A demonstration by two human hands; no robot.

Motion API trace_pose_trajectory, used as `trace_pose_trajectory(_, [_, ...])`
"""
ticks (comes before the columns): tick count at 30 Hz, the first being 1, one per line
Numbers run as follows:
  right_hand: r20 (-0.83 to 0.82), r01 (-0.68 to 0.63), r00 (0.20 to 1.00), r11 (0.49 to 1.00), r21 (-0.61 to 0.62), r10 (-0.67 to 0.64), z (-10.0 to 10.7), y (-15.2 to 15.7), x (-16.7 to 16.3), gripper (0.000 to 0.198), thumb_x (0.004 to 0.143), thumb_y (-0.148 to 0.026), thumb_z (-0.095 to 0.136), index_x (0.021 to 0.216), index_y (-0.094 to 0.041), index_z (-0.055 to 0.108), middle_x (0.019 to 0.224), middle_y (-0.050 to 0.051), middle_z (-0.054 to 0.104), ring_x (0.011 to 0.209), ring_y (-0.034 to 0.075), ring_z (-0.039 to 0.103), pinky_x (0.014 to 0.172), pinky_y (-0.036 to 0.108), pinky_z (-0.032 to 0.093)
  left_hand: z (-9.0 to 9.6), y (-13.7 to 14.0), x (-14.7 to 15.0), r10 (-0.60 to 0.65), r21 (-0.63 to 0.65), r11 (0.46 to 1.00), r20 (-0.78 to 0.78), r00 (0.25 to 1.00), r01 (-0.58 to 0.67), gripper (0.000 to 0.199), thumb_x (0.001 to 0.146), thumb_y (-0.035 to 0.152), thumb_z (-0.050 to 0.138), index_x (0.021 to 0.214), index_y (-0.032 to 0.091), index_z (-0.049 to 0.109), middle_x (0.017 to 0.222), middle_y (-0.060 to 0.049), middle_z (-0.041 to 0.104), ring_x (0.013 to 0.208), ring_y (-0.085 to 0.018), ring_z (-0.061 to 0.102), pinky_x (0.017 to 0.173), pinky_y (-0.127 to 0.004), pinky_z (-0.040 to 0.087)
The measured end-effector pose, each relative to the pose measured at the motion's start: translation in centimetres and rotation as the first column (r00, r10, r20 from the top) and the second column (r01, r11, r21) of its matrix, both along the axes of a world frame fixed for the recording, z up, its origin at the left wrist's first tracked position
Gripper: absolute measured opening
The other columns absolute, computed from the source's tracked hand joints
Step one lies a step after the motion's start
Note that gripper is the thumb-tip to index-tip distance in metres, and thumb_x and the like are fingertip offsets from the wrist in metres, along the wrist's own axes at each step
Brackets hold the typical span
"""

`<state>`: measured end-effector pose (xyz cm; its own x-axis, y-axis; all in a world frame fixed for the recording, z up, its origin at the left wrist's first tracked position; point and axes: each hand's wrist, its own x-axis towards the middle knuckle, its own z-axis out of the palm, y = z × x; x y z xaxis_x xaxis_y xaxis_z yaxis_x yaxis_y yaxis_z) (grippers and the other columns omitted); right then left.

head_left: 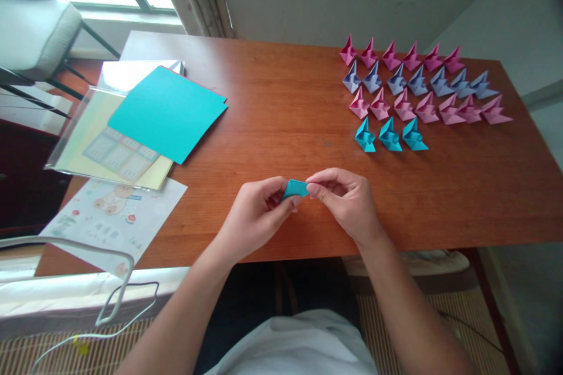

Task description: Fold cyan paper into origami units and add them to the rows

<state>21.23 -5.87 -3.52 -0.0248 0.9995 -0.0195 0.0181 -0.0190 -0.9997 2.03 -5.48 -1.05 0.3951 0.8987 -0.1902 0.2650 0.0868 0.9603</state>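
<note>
A small folded piece of turquoise paper point(296, 188) is held between both hands over the front part of the table. My left hand point(259, 211) is closed, pinching its left side between thumb and fingers. At its right end, the thumb and forefinger of my right hand point(345, 199) pinch the tip. Beyond my right hand stand three turquoise origami figures point(389, 135) in a row. Behind them come rows of pink origami figures point(426, 109), lilac origami figures point(417, 81) and magenta origami figures point(412, 57), several in each.
Turquoise paper sheets point(171, 111) lie at the left on a clear plastic packet point(70, 140) of pale yellow paper. Nearer me, a printed white sheet point(118, 217) overhangs the wooden table point(272, 111). A chair point(39, 29) stands by the window; a white cable point(88, 337) hangs at lower left.
</note>
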Motion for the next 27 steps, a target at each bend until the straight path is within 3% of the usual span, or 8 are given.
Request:
trace_pose_trajectory(8, [0.119,-0.037,0.993,0.997,0.066,0.029,-0.10,-0.30,0.18,0.009,0.083,-0.031,0.080,0.089,-0.026,0.079,0.086,0.002,0.080,0.077,0.018,0.073,0.067,0.029,0.059,-0.43,-0.08,-0.14,0.021,-0.024,0.999,-0.021,1.000,-0.022,0.027,0.091,0.039,0.067,0.078,0.016,0.067,0.070,-0.002,0.067,0.065,-0.014,0.060,0.058,-0.024,0.045])
trace_pose_trajectory(13, [0.084,-0.031,0.996,0.999,0.022,0.029,0.03,-0.26,0.07,0.011,0.081,-0.030,0.082,0.091,-0.026,0.079,0.085,0.001,0.079,0.075,0.017,0.073,0.064,0.027,0.059,-0.71,-0.16,-0.22,0.048,-0.086,0.995,0.036,0.998,-0.044,0.027,0.091,0.040,0.069,0.080,0.015,0.068,0.070,-0.002,0.068,0.065,-0.015,0.063,0.059,-0.024,0.050])
trace_pose_trajectory(17, [0.051,-0.021,0.998,1.000,0.009,0.021,-0.04,-0.14,0.09,0.012,0.080,-0.030,0.083,0.092,-0.027,0.079,0.084,0.000,0.079,0.074,0.016,0.073,0.065,0.026,0.060,-0.08,0.15,-0.36,0.007,-0.124,0.992,0.104,0.995,0.006,0.025,0.093,0.038,0.067,0.085,0.014,0.070,0.078,-0.004,0.072,0.072,-0.016,0.068,0.066,-0.025,0.055])
trace_pose_trajectory(27, [0.066,0.009,0.998,1.000,0.016,-0.010,-0.06,-0.01,0.08,0.010,0.081,-0.028,0.081,0.091,-0.025,0.078,0.084,0.000,0.078,0.075,0.016,0.072,0.066,0.027,0.059,-0.10,0.03,-0.48,0.015,-0.087,0.996,0.122,0.992,-0.004,0.024,0.097,0.034,0.062,0.088,0.013,0.071,0.078,-0.005,0.075,0.067,-0.014,0.070,0.063,-0.021,0.055])
